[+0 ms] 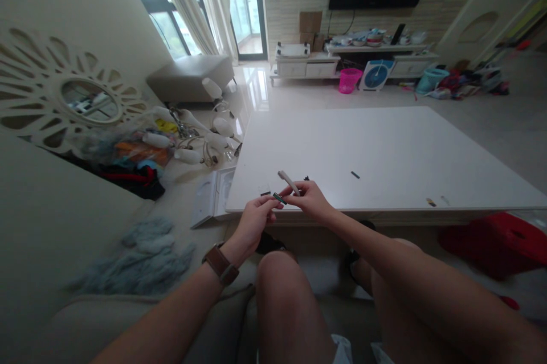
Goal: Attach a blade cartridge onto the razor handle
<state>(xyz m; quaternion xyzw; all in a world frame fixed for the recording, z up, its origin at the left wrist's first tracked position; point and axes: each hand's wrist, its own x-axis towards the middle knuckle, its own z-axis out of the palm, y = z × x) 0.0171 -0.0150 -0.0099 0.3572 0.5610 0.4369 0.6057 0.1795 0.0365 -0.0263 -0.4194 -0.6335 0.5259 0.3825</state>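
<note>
My two hands meet just above the near edge of a white low table (pixel 384 147). My left hand (pixel 254 219), a brown watch on its wrist, pinches a small dark green piece (pixel 279 198) with its fingertips. My right hand (pixel 308 199) is closed around a slim pale stick-like piece (pixel 289 180) that points up and to the left. The two pieces almost touch. Small dark bits lie on the table by my hands (pixel 265 193) and further right (pixel 355 175).
My bare knees are below the hands. A red stool (pixel 496 241) stands at the right of the table. On the floor to the left lie a chandelier with white shades (pixel 200 136), a round cut-out mirror (pixel 85 99), bags and a grey-blue cloth (pixel 141 256). A TV cabinet stands at the far wall.
</note>
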